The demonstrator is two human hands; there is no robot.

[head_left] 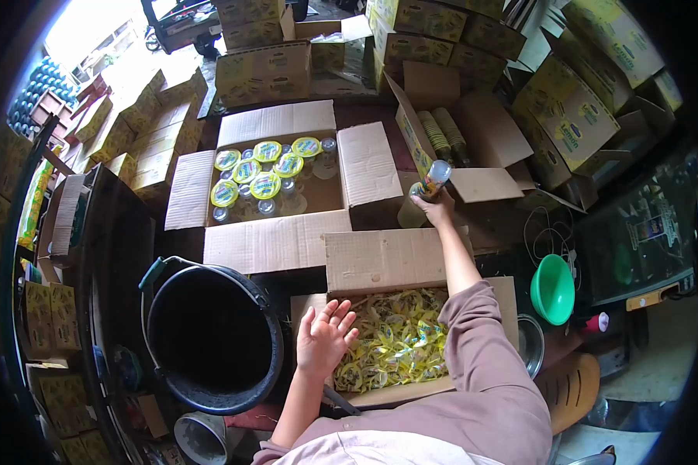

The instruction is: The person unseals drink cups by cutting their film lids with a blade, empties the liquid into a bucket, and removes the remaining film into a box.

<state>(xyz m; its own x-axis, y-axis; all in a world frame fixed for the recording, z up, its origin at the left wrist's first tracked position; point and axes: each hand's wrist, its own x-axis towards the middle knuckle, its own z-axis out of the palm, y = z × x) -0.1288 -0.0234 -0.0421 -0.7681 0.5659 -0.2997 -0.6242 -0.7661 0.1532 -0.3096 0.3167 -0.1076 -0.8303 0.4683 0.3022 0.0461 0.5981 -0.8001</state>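
A clear container (440, 171) juts forward from the gripping right hand (437, 209) (left hand (325, 341) spread wide).

Right fingers (420, 201) grip a clear cylindrical plastic container (440, 170); small glossy yellow packets (395, 341) lie right of the half-curled left fingers (338, 313).

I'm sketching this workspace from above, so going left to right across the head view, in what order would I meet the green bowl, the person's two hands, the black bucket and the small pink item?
Black bucket → left hand → right hand → green bowl → small pink item.
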